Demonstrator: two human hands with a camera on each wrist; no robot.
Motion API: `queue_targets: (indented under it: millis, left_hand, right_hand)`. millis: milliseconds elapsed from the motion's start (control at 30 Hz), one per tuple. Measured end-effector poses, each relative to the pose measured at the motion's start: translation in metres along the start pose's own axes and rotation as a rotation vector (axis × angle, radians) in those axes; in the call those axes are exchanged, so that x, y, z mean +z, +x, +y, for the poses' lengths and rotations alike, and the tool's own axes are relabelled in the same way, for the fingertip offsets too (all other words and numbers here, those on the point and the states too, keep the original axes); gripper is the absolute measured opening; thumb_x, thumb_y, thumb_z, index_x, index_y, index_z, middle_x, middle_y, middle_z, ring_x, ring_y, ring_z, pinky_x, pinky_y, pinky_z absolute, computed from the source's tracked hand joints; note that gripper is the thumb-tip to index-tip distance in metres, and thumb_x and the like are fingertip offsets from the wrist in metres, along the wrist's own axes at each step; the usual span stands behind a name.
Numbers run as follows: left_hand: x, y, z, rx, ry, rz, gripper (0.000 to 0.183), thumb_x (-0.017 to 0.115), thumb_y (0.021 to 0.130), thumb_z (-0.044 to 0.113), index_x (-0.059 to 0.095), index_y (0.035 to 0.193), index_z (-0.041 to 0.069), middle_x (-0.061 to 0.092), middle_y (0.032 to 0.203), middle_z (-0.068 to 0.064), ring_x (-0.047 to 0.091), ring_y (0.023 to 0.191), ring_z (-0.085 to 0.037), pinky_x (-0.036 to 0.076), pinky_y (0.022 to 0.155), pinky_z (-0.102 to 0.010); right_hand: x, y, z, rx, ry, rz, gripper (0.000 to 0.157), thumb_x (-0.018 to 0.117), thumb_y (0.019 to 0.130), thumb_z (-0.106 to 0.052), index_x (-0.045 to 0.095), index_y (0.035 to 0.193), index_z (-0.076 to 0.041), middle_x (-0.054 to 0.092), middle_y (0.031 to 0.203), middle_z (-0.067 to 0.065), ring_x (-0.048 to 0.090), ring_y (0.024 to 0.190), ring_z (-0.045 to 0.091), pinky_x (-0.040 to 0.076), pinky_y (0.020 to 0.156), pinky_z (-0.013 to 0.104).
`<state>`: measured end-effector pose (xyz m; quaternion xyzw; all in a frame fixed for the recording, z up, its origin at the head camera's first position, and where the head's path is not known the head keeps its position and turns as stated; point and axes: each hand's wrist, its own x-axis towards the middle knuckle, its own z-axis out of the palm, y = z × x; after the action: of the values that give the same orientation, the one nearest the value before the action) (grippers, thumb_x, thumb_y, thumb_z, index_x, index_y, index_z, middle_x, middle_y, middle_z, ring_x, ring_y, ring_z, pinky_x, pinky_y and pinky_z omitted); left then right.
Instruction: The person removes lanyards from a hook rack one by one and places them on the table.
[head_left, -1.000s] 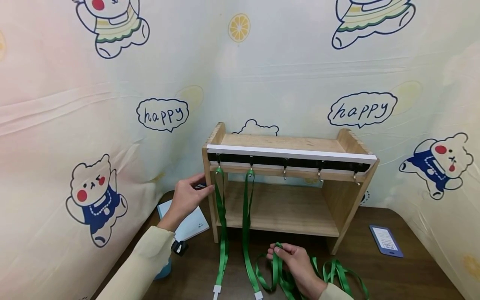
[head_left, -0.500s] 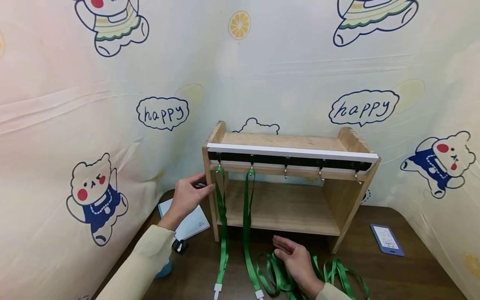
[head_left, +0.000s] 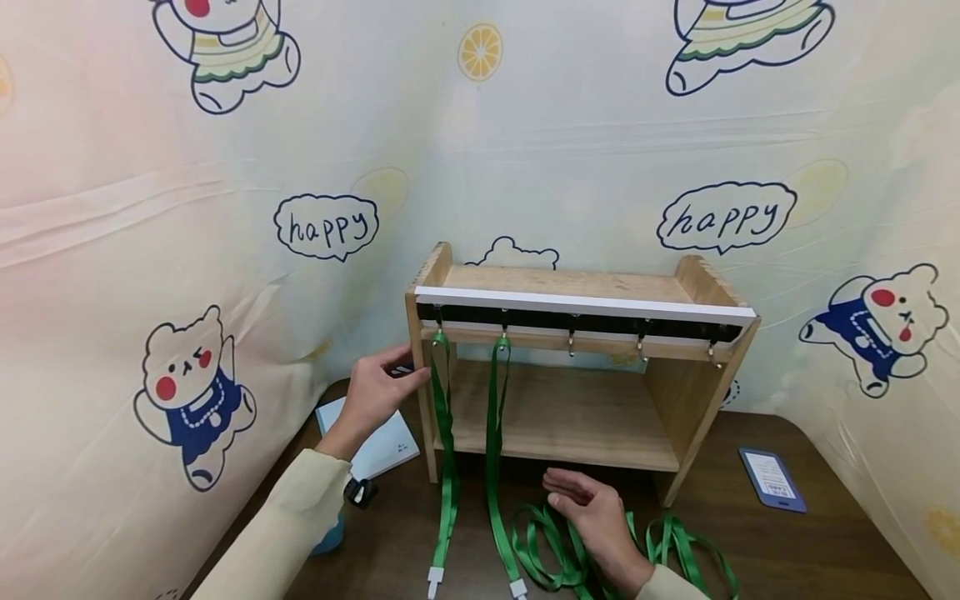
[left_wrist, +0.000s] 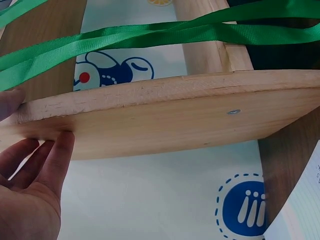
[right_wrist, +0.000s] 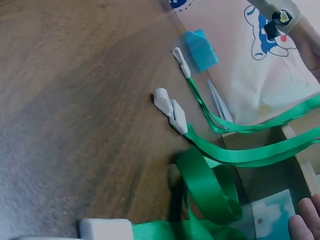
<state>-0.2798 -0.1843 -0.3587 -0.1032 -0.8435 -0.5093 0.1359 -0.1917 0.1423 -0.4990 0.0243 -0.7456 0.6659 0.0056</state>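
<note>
At the wooden shelf (head_left: 555,412), my left hand (head_left: 377,393) grips the left side panel (left_wrist: 150,127), thumb on the front edge and fingertips against the outer face. Two green lanyards, one on the left (head_left: 446,479) and one beside it (head_left: 492,471), hang from the shelf's two leftmost hooks. Their white plastic clips dangle low in front. Over a heap of loose green lanyards (right_wrist: 202,182), my right hand (head_left: 600,521) hovers with relaxed fingers and nothing in its grasp. Part of the heap is hidden behind that hand.
Bare metal hooks, among them a middle hook (head_left: 571,342), line the shelf's front strip. A blue card holder (head_left: 772,481) lies on the table at right. Behind my left arm are a pale blue booklet (head_left: 386,450) and a blue object (right_wrist: 201,50). Printed cloth encloses the table.
My right hand has let go of the green lanyard it was pinching, its fingers have loosened, and the strap has dropped onto the heap. The left hand stays in place on the panel.
</note>
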Motion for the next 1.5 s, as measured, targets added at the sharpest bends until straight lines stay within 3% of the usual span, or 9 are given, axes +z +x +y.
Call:
queue_targets:
  millis: [333,567,1000,1167,1367,1500]
  left_hand:
    - [0.000,0.001,0.001,0.009,0.016,0.005,0.054,0.077,0.090,0.031,0.063,0.139,0.012,0.070,0.128,-0.015,0.070,0.111,-0.031,0.062,0.088,-0.046]
    - [0.000,0.001,0.002,0.012,0.013,0.009,0.053,0.077,0.090,0.031,0.064,0.138,0.013,0.071,0.127,-0.015,0.070,0.111,-0.031,0.062,0.088,-0.046]
    - [0.001,0.001,0.004,-0.013,0.036,0.020,0.055,0.077,0.090,0.027,0.061,0.140,0.009,0.070,0.127,-0.017,0.069,0.113,-0.032,0.062,0.089,-0.046]
    - [0.001,0.000,0.004,-0.030,0.036,0.014,0.056,0.077,0.090,0.026,0.060,0.141,0.010,0.069,0.127,-0.018,0.068,0.114,-0.033,0.061,0.092,-0.047]
    - [0.001,-0.001,0.003,-0.036,0.041,0.009,0.056,0.076,0.090,0.028,0.061,0.141,0.011,0.070,0.127,-0.016,0.069,0.112,-0.031,0.061,0.091,-0.047]
    - [0.000,-0.001,0.004,-0.035,0.039,0.005,0.058,0.077,0.090,0.030,0.060,0.142,0.012,0.070,0.127,-0.015,0.069,0.112,-0.030,0.062,0.091,-0.046]
  right_hand:
    - [-0.006,0.000,-0.018,-0.027,0.051,0.013,0.033,0.076,0.088,-0.010,0.072,0.121,-0.005,0.075,0.119,0.015,0.074,0.100,0.010,0.060,0.084,0.021]
    - [-0.012,-0.001,-0.035,-0.116,0.052,0.032,0.029,0.075,0.089,-0.006,0.072,0.117,0.000,0.076,0.113,0.018,0.075,0.099,0.013,0.060,0.083,0.020]
    - [-0.035,-0.004,-0.080,-0.236,-0.008,-0.035,0.038,0.070,0.095,-0.016,0.065,0.127,0.005,0.072,0.121,0.021,0.073,0.106,0.009,0.059,0.089,0.019]
    - [-0.045,-0.005,-0.101,-0.300,-0.039,-0.034,0.034,0.069,0.096,-0.016,0.067,0.125,0.001,0.074,0.121,0.016,0.073,0.107,0.006,0.060,0.089,0.021]
    - [-0.055,-0.006,-0.124,-0.375,-0.047,-0.051,0.033,0.067,0.097,-0.011,0.064,0.126,0.006,0.077,0.116,-0.001,0.073,0.106,0.007,0.060,0.088,0.020]
    - [-0.056,-0.006,-0.137,-0.417,-0.052,-0.066,0.032,0.065,0.098,-0.009,0.065,0.126,0.006,0.077,0.115,-0.003,0.073,0.106,0.009,0.060,0.088,0.021]
